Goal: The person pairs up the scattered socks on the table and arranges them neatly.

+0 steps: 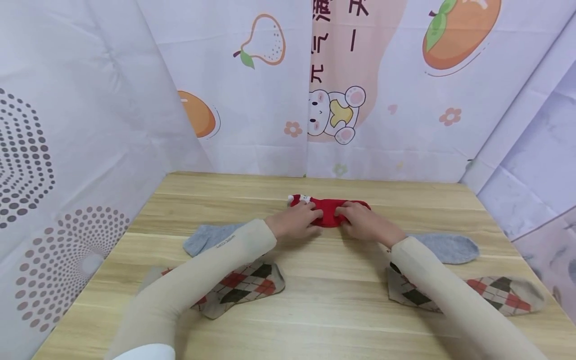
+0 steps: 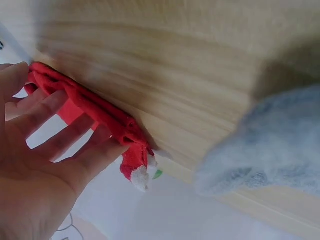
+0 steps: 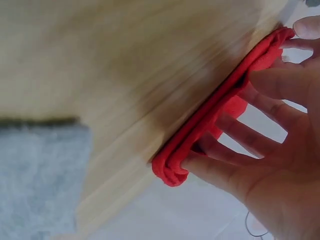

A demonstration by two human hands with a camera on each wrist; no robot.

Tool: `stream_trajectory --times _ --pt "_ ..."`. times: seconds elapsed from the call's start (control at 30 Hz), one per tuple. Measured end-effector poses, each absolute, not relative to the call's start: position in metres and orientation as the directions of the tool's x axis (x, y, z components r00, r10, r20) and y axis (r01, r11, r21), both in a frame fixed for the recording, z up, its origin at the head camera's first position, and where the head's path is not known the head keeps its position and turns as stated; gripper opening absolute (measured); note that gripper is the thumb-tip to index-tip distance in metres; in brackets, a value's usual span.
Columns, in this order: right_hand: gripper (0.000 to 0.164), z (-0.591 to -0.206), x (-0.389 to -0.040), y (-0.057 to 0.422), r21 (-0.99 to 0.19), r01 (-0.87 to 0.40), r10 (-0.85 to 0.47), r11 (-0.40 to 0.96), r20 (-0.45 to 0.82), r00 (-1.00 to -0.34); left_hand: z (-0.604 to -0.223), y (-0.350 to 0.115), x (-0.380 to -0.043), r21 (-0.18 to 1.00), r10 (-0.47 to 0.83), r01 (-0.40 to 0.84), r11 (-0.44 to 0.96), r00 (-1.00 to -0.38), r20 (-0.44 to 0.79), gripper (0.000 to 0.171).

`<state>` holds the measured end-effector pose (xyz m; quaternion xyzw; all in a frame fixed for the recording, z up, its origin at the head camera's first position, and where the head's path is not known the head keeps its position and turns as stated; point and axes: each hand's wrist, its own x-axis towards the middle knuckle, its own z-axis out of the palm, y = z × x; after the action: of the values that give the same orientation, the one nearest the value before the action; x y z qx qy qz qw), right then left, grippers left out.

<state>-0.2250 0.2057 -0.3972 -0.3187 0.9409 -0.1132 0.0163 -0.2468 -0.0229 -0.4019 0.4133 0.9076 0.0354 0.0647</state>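
Note:
A red sock with a white tuft and white patterned patch at its left end lies crosswise near the back of the wooden table. My left hand rests on its left part, fingers spread over the fabric. On the right part lies my right hand, fingertips touching the cloth. In the left wrist view, the fingers reach along the folded red fabric, the white tuft hanging past the little finger. The right wrist view shows lightly bent fingers along the layered red edge.
Grey socks lie to both sides, partly behind the forearms. Closer to me are argyle socks, one under each arm. A printed white curtain stands behind the table's back edge.

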Motion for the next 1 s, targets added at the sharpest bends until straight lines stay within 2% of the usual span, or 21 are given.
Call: stream_trajectory --times 0.53,0.7,1.0 --pt "0.021 -0.405 -0.269 0.207 -0.252 -0.508 -0.513 0.823 0.052 -0.857 -0.401 -0.018 -0.282 0.158 0.721 0.705 0.691 -0.689 -0.081 0.045" --pt "0.019 -0.404 -0.283 0.209 -0.251 -0.519 -0.529 0.817 0.032 -0.848 -0.404 -0.016 -0.288 0.177 0.693 0.673 0.718 -0.716 -0.085 0.045" --pt "0.018 -0.407 -0.307 0.211 -0.238 -0.508 -0.507 0.828 0.069 -0.859 -0.413 -0.002 -0.311 0.131 0.675 0.668 0.733 -0.737 -0.018 0.045"
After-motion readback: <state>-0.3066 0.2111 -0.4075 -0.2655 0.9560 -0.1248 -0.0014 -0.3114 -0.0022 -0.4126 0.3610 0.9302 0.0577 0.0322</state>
